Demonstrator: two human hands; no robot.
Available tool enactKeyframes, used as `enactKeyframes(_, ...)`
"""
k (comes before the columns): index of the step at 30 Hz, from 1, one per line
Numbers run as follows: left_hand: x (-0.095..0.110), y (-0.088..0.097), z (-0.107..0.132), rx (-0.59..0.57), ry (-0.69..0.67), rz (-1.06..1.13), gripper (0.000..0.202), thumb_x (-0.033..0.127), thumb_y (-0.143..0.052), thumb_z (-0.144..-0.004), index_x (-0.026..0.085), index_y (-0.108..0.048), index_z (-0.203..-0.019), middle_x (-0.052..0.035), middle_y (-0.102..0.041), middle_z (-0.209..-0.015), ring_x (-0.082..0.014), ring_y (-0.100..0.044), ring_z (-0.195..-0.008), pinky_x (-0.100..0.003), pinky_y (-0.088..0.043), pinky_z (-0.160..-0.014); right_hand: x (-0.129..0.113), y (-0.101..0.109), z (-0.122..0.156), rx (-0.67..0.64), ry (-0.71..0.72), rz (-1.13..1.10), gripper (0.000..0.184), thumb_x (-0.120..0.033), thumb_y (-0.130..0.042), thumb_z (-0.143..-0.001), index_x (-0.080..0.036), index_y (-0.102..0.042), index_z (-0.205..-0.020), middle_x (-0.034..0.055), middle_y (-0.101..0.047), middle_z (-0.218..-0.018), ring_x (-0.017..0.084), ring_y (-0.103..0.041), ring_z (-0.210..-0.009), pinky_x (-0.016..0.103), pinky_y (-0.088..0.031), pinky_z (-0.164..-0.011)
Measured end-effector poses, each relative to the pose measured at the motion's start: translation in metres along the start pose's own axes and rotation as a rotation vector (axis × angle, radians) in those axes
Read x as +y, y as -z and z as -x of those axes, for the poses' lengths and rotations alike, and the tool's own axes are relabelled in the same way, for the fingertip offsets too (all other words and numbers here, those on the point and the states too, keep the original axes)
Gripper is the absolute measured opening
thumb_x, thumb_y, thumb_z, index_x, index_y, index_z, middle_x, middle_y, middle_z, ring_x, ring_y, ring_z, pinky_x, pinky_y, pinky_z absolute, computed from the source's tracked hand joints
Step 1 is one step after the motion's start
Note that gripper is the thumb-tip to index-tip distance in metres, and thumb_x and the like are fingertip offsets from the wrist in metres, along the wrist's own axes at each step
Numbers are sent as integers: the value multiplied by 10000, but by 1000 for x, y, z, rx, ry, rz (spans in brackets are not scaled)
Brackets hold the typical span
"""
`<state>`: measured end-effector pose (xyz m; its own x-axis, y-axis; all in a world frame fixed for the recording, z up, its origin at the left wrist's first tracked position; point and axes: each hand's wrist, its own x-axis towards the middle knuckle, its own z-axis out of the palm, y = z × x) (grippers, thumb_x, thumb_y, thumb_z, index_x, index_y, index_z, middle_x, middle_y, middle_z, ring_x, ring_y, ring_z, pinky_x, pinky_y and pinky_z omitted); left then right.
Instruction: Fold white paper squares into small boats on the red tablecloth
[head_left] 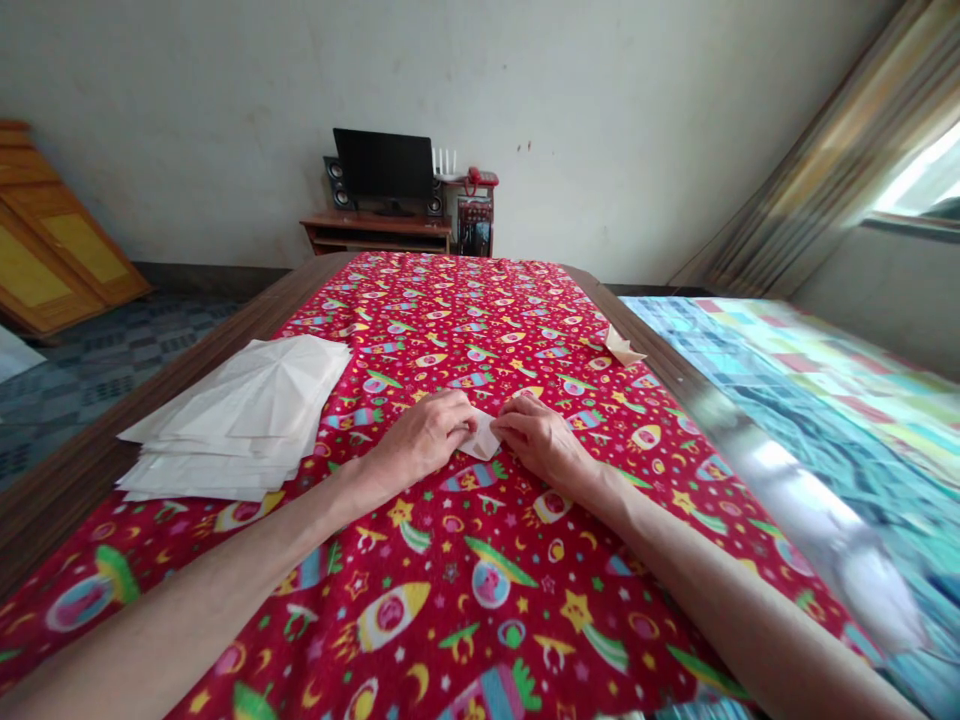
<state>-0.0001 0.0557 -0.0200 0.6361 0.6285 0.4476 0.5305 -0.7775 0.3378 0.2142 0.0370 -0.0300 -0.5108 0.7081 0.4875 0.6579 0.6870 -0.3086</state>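
Both my hands rest on a red tablecloth (480,560) printed with rockets and stars. Between them lies a small folded piece of white paper (481,438). My left hand (424,436) has its fingers curled and pressed on the paper's left side. Opposite it, my right hand (541,437) pinches the right side, fingers closed. Most of the paper is hidden under my fingers.
A stack of white paper sheets (240,415) lies on the cloth to the left. One small folded paper shape (622,347) sits near the table's right edge. A dark wooden table rim (90,460) frames the cloth. A patterned bed (810,400) is on the right, a desk with monitor (384,165) at the far wall.
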Motion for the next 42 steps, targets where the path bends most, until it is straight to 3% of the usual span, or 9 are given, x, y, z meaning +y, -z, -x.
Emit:
enactKeyframes(5, 0, 8, 22, -94, -125, 73, 389, 28, -385, -885, 224, -662, -1076, -42, -602, -1094, -162, -548, -1031, -284, -456, -927, 2, -1, 1, 5, 20, -26, 182, -183, -499, -912, -181, -675, -866, 54, -619, -900, 136, -549, -778, 240, -435, -675)
enactKeyframes(9, 0, 14, 31, -247, -148, -85, 560, 3, -413, -827, 314, -559, -1269, -46, -522, -1247, -206, -494, -1108, -357, -438, -962, 3, -3, 1, 20, 21, 7, 189, -202, -506, -912, -188, -682, -844, 63, -621, -915, 149, -552, -796, 253, -440, -677)
enactKeyframes(13, 5, 16, 33, -288, -134, -215, 714, -35, -448, -746, 378, -482, -1327, -35, -512, -1250, -233, -492, -1088, -396, -455, -927, 1, 0, 2, 4, 59, 56, 190, -166, -489, -908, -191, -678, -892, 70, -617, -937, 157, -552, -803, 266, -450, -684)
enactKeyframes(17, 2, 16, 34, -240, -171, -162, 602, 17, -456, -816, 372, -515, -1299, -25, -524, -1262, -212, -516, -1084, -375, -466, -939, -4, 8, 4, -63, 144, 138, 214, -139, -456, -912, -192, -651, -981, 96, -609, -982, 189, -546, -873, 308, -472, -724)
enactKeyframes(21, -4, 11, 34, -101, -164, -63, 389, 82, -451, -893, 250, -595, -1212, -51, -589, -1185, -180, -543, -1094, -333, -478, -956, -4, 14, 4, -128, 251, 158, 225, -162, -428, -940, -195, -627, -1039, 111, -610, -1031, 205, -550, -945, 338, -488, -772)
enactKeyframes(25, 0, 8, 31, 8, -122, -74, 235, 141, -508, -905, 157, -629, -1105, -72, -623, -1092, -179, -571, -1039, -318, -509, -911, -2, 17, 2, -163, 253, 114, 207, -212, -445, -946, -186, -616, -1059, 110, -605, -1056, 201, -551, -960, 333, -494, -798)
enactKeyframes(37, 17, 14, 28, -75, -147, -352, 195, 180, -448, -947, 157, -637, -990, -56, -644, -958, -182, -578, -913, -344, -477, -861, -2, 17, -3, -191, 280, 146, 259, -318, -447, -948, -197, -603, -1115, 116, -574, -1070, 213, -519, -954, 365, -470, -836)
enactKeyframes(42, 19, 16, 27, -82, -125, -357, 219, 243, -472, -944, 213, -621, -1102, -33, -629, -987, -188, -554, -915, -336, -462, -823, -1, 13, -3, -202, 282, 201, 279, -317, -410, -959, -181, -599, -1113, 123, -569, -1079, 219, -508, -955, 389, -465, -847)
